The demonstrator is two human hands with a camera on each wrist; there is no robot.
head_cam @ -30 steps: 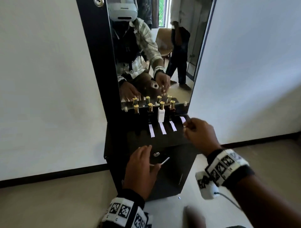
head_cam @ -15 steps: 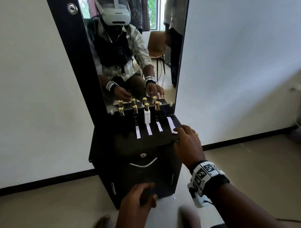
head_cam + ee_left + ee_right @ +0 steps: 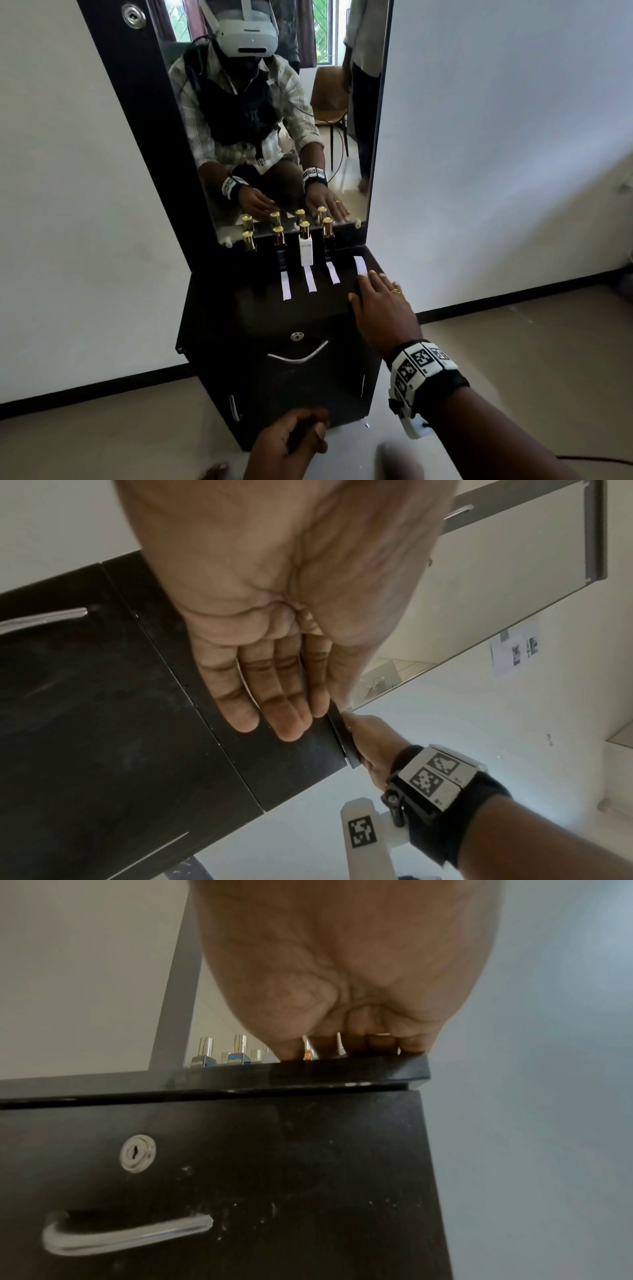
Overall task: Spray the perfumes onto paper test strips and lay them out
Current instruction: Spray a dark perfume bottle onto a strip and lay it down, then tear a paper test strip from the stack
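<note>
Four gold-capped perfume bottles stand in a row against the mirror: three dark ones (image 3: 279, 248) and a white one (image 3: 305, 251). Four white paper strips lie side by side on the black cabinet top (image 3: 239, 308); the rightmost strip (image 3: 359, 263) sits apart from the bottles. My right hand (image 3: 375, 298) lies flat on the top's right side, fingertips on that strip's near end, holding nothing. In the right wrist view its fingers (image 3: 356, 1043) press on the top's edge. My left hand (image 3: 291, 442) hangs low before the cabinet front, fingers relaxed and empty (image 3: 274, 696).
A tall mirror (image 3: 274, 120) rises behind the bottles and reflects me, a chair and a standing person. The cabinet front has a round lock (image 3: 297, 336) and a curved metal handle (image 3: 298, 356). White walls flank the cabinet; pale floor (image 3: 513, 342) lies to the right.
My right hand has laid the fourth strip down and flattened onto it. My left hand has dropped from the cabinet's front edge to below the drawer. The view has pulled back.
</note>
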